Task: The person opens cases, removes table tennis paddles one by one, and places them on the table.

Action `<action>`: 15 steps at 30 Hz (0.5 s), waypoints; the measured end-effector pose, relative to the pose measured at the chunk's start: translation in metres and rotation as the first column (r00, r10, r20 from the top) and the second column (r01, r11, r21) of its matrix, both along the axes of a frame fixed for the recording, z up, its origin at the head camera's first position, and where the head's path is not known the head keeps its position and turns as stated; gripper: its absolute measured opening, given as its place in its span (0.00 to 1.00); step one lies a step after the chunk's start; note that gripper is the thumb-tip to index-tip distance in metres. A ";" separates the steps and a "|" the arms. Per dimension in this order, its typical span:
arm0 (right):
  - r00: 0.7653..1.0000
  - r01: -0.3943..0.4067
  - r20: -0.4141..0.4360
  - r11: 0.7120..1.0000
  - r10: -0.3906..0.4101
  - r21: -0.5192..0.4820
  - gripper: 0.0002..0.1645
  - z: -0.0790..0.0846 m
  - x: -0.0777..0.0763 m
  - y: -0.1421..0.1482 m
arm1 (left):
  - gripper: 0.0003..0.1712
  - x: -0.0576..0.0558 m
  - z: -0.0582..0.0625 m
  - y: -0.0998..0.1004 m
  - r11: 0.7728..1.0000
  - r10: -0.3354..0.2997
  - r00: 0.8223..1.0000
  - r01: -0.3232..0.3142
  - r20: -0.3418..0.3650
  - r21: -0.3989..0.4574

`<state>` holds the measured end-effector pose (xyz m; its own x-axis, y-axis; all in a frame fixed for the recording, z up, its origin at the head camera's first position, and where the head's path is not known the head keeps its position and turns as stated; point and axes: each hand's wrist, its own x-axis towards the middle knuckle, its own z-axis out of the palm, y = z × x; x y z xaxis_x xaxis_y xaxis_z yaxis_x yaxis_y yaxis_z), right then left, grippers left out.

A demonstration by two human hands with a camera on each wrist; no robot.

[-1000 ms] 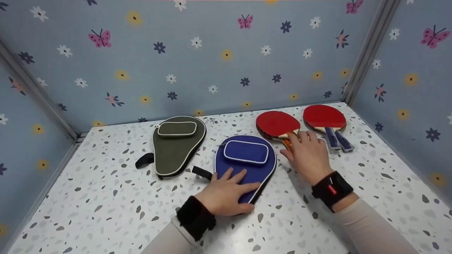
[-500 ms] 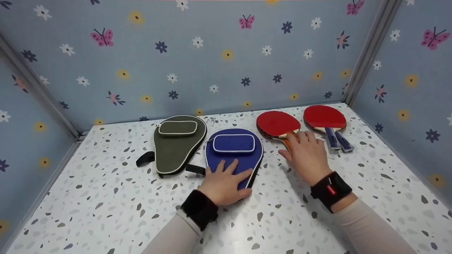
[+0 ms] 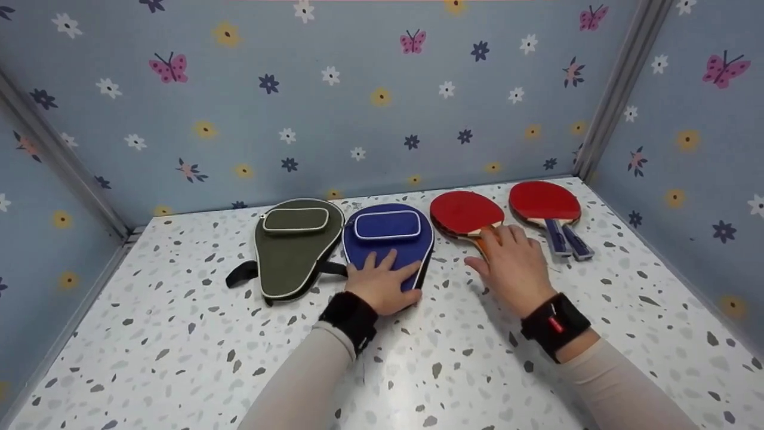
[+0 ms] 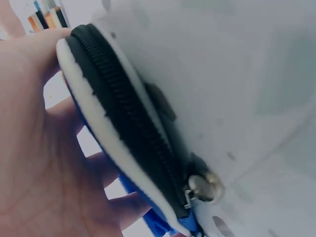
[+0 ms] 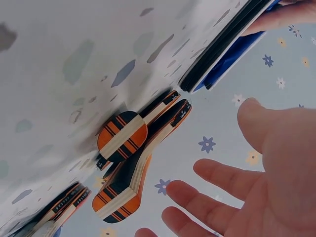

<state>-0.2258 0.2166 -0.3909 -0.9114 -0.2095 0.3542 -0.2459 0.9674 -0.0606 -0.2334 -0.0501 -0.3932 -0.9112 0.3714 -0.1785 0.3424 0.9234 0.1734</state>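
My left hand (image 3: 382, 288) lies with spread fingers on the narrow part of a blue table tennis paddle case (image 3: 388, 226) with white piping. In the left wrist view its black zipper (image 4: 116, 89) and metal pull (image 4: 205, 188) face me. The right hand (image 3: 518, 272) hovers with loosely bent fingers by the orange-striped handles of two red paddles (image 3: 465, 212), one on the other. In the right wrist view a gap shows between those fingers and the nearer handle (image 5: 122, 137). An olive-green paddle case (image 3: 289, 254) lies left of the blue one.
Two more red paddles (image 3: 544, 201) with blue handles lie overlapped at the far right. A black strap (image 3: 242, 273) sticks out from the olive case. A flowered back wall (image 3: 334, 119) and side panels enclose the speckled white table (image 3: 197, 358).
My left hand has slid the blue case away from me and a little left, up beside the olive case. The right hand has stayed by the orange handles.
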 end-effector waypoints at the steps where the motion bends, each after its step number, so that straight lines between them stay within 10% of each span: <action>1: 1.000 0.003 0.005 1.000 -0.003 0.002 0.40 0.000 0.000 0.000 | 0.40 -0.003 0.000 0.001 1.000 0.004 1.000 -0.004 -0.003 0.001; 15: 0.996 -0.070 0.054 0.997 0.069 0.011 0.46 -0.005 -0.002 -0.010 | 0.40 -0.034 -0.007 0.010 0.998 0.058 0.998 -0.058 -0.018 -0.019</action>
<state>-0.2277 0.2070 -0.3963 -0.9119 -0.2772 0.3026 -0.3094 0.9488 -0.0634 -0.2678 -0.0403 -0.3998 -0.9341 0.3146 -0.1686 0.2912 0.9449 0.1496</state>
